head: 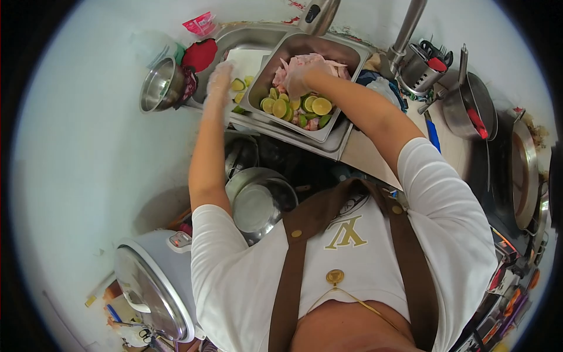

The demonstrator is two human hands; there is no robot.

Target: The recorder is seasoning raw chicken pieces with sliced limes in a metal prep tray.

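A deep rectangular steel pan (pixel 264 83) rests over the sink, holding raw chicken pieces (pixel 341 70) towards the back and cut limes (pixel 279 108) towards the front. My right hand (pixel 303 77), in a clear plastic glove, reaches into the pan at the chicken; its fingers are partly hidden, and whether they grip a piece is unclear. Left of the pan, my left hand (pixel 221 79), also gloved, is over a white cutting board (pixel 246 61) beside several lime pieces (pixel 238 84). What its fingers do cannot be made out.
A steel bowl (pixel 151 94) stands at the left of the sink (pixel 268 33). The faucet (pixel 319 17) overhangs the pan. To the right are a utensil holder (pixel 415 77), a blue-handled tool (pixel 433 134) and saucepans (pixel 473 101). Below the counter sits a large steel bowl (pixel 253 207).
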